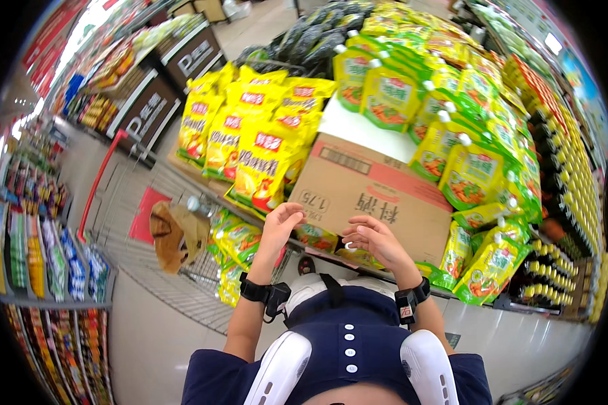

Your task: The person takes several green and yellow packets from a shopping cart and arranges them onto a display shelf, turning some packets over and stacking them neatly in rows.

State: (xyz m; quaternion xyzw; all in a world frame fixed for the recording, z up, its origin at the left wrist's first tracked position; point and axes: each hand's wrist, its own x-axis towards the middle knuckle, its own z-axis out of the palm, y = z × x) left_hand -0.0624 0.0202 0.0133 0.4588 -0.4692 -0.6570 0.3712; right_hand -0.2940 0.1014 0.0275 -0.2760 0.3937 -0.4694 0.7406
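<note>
My left hand (282, 224) is raised, fingers loosely curled and holding nothing, by the near left corner of a cardboard carton (370, 202). Over the carton's near edge hovers my right hand (377, 239), its fingers slightly bent and apart, also without anything in them. Yellow seasoning bags (263, 162) stand upright to the left of the carton. Spouted green-and-yellow pouches (473, 174) are piled on the right, and more stand behind on a white surface (357, 126). Whether the hands touch the carton cannot be told.
A wire shopping cart (147, 273) with a red handle stands at the left, holding a brown paper bag (175, 235) and several pouches (235, 240). Dark wrapped packages (314, 38) lie behind the display. Rows of yellow-capped bottles (572, 167) line the right; store shelves (55, 304) stand far left.
</note>
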